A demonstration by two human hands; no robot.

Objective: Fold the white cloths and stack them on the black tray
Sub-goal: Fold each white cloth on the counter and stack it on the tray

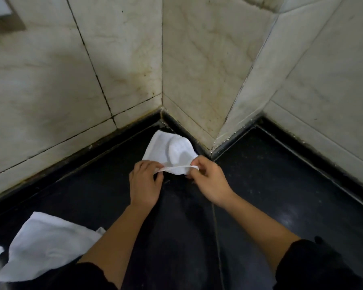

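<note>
White cloth point(170, 151) pinched at near edge by left hand point(144, 183) and right hand point(210, 181); no writing visible.

The tiled walls point(124, 59) meet in a corner just behind the white cloth point(166, 149), so I find no passage beyond it. To the right of my right hand point(208, 181) the black surface point(281, 185) lies bare up to the wall, and a second cloth point(46, 245) occupies the near left.

Stained pale marble wall tiles point(122, 59) meeting at corner; glossy black surface point(270, 185) below
</note>
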